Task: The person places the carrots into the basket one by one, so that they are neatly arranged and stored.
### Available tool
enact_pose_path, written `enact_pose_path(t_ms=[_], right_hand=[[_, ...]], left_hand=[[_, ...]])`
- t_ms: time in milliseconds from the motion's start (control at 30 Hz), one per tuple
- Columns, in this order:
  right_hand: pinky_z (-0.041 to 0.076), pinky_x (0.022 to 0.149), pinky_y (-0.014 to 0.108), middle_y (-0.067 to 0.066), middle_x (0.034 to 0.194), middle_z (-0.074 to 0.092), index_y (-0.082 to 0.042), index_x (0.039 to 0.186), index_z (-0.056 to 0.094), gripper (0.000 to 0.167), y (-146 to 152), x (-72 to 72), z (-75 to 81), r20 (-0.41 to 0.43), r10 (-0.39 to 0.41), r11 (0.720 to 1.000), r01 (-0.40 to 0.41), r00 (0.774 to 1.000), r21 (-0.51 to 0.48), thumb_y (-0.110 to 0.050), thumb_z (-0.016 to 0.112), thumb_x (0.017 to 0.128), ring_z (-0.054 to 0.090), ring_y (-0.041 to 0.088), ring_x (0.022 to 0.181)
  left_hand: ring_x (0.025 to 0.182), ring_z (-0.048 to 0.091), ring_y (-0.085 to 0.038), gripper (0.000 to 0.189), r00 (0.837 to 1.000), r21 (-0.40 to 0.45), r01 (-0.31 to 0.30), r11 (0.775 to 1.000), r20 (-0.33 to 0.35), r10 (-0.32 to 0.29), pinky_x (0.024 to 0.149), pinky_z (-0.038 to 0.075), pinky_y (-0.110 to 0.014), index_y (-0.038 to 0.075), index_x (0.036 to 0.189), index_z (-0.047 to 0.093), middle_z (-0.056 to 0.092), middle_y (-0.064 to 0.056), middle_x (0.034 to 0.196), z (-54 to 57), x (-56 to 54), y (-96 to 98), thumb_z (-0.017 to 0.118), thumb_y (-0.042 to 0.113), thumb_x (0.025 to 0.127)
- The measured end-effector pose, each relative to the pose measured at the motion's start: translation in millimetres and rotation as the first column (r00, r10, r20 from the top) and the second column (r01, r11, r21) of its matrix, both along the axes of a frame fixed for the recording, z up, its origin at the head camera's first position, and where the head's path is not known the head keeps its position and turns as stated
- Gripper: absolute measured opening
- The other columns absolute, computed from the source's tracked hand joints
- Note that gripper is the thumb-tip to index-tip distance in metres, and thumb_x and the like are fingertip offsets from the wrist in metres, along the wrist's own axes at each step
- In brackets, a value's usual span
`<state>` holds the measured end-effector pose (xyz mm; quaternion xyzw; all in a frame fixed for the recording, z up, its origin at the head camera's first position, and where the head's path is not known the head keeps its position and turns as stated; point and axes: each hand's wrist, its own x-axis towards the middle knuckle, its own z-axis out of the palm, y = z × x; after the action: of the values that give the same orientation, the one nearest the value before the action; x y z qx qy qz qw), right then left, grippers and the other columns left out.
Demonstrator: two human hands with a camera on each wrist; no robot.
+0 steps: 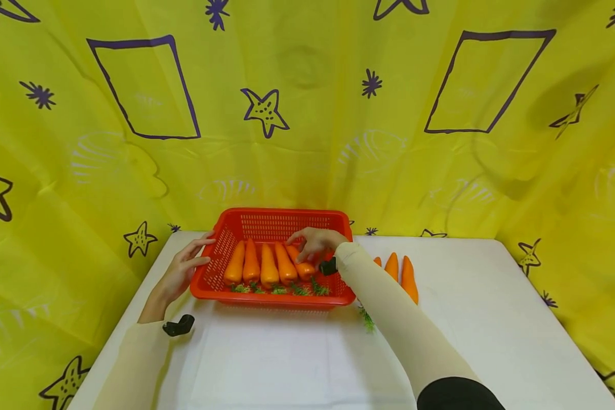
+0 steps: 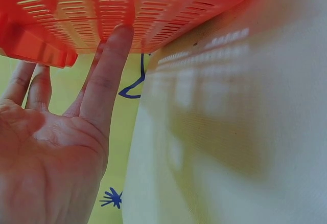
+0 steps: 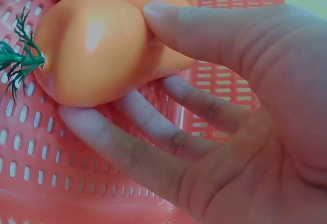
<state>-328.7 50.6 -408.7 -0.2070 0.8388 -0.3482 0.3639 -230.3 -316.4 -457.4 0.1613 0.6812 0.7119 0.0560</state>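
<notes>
A red plastic basket (image 1: 282, 304) with slotted walls stands on the table, with several orange toy carrots (image 1: 269, 265) lying side by side in it, green tops toward the near wall. Inside its right part, my right hand (image 1: 315, 242) holds the rightmost carrot (image 3: 97, 50). The thumb lies on its upper side and the other fingers touch its lower side. My left hand (image 1: 179, 273) is at the basket's left wall, fingers extended; in the left wrist view a fingertip (image 2: 122, 32) touches the slotted wall (image 2: 153, 19).
More carrots (image 1: 409, 279) lie on the white tabletop (image 1: 466, 296) to the right of the basket, partly hidden by the right forearm. A green top (image 1: 366, 319) shows beside that sleeve. Behind the table hangs a yellow curtain (image 1: 312, 159) with purple drawings.
</notes>
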Motion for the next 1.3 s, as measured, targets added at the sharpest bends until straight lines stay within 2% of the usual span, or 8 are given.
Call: enact_pose_path(t_ms=[200,367,600,767,933,1133,1233,1300], right_hand=[[0.061,0.079,0.049,0.017,0.133,0.055,-0.014,0.152,0.05,0.065,0.4,1.4,0.0,0.015,-0.013,1.0,0.014,1.0,-0.007,-0.005,0.075,0.093,0.062,0.023,0.087],[0.061,0.081,0.047,0.019,0.138,0.055,-0.014,0.152,0.051,0.063,0.2,1.4,0.6,-0.017,0.009,1.0,-0.009,1.0,0.004,-0.006,0.075,0.094,0.061,0.021,0.089],[0.057,0.089,0.034,0.019,0.146,0.053,-0.012,0.153,0.047,0.063,0.0,1.5,4.7,-0.055,0.068,0.997,-0.066,0.996,0.039,-0.012,0.073,0.096,0.067,0.022,0.105],[0.058,0.081,0.034,0.015,0.151,0.047,-0.017,0.157,0.042,0.065,3.1,4.5,15.3,-0.111,0.097,0.987,-0.081,0.989,0.135,-0.021,0.072,0.098,0.069,0.02,0.093],[0.06,0.078,0.041,0.017,0.131,0.06,-0.018,0.158,0.039,0.065,12.1,11.1,35.7,-0.188,0.2,0.962,-0.156,0.962,0.226,-0.022,0.068,0.101,0.07,0.026,0.094],[0.056,0.087,0.041,0.021,0.14,0.055,-0.013,0.158,0.04,0.062,29.6,23.0,66.0,-0.289,0.36,0.917,-0.279,0.887,0.286,-0.024,0.064,0.102,0.063,0.028,0.11],[0.052,0.089,0.039,0.018,0.137,0.057,-0.014,0.157,0.041,0.061,40.5,30.8,77.6,-0.327,0.393,0.901,-0.29,0.859,0.322,-0.028,0.065,0.102,0.06,0.027,0.114],[0.051,0.089,0.037,0.014,0.131,0.061,-0.014,0.155,0.045,0.058,47.6,35.6,83.5,-0.371,0.391,0.907,-0.284,0.842,0.311,-0.026,0.066,0.102,0.059,0.024,0.115]], left_hand=[[0.156,0.014,-0.029,0.043,1.0,-0.003,-0.001,1.0,0.007,0.001,0.1,0.051,-0.027,-0.002,0.148,0.044,0.015,-0.006,0.172,0.8,0.7,-0.1,0.05,0.003,0.105],[0.155,0.016,-0.026,0.044,1.0,0.001,0.004,1.0,0.0,-0.004,0.1,0.051,-0.027,-0.004,0.148,0.043,0.014,-0.006,0.172,1.1,1.0,0.3,0.05,0.003,0.105],[0.153,0.019,-0.024,0.043,1.0,0.002,-0.006,1.0,-0.004,0.006,0.1,0.052,-0.027,-0.002,0.147,0.046,0.016,-0.006,0.171,0.9,1.2,0.4,0.05,0.003,0.105],[0.156,0.012,-0.028,0.044,1.0,-0.011,-0.011,1.0,-0.009,0.011,0.101,0.05,-0.025,-0.003,0.147,0.045,0.016,-0.006,0.171,2.0,1.9,0.5,0.051,0.004,0.105],[0.156,0.011,-0.029,0.044,1.0,-0.019,-0.011,1.0,-0.009,0.011,0.101,0.05,-0.024,-0.004,0.148,0.044,0.016,-0.007,0.171,1.1,2.4,0.5,0.05,0.004,0.105],[0.156,0.012,-0.027,0.045,1.0,-0.029,-0.008,1.0,-0.019,0.008,0.1,0.05,-0.024,-0.005,0.149,0.042,0.015,-0.007,0.172,1.3,1.9,0.7,0.05,0.006,0.106],[0.154,0.018,-0.026,0.044,1.0,-0.03,-0.007,1.0,-0.01,0.007,0.1,0.051,-0.025,-0.004,0.149,0.042,0.015,-0.007,0.172,1.1,1.9,1.2,0.049,0.006,0.106],[0.153,0.02,-0.024,0.044,1.0,-0.031,-0.006,0.999,-0.008,0.006,0.1,0.051,-0.024,-0.004,0.149,0.043,0.015,-0.006,0.172,0.7,1.9,1.4,0.049,0.006,0.106]])
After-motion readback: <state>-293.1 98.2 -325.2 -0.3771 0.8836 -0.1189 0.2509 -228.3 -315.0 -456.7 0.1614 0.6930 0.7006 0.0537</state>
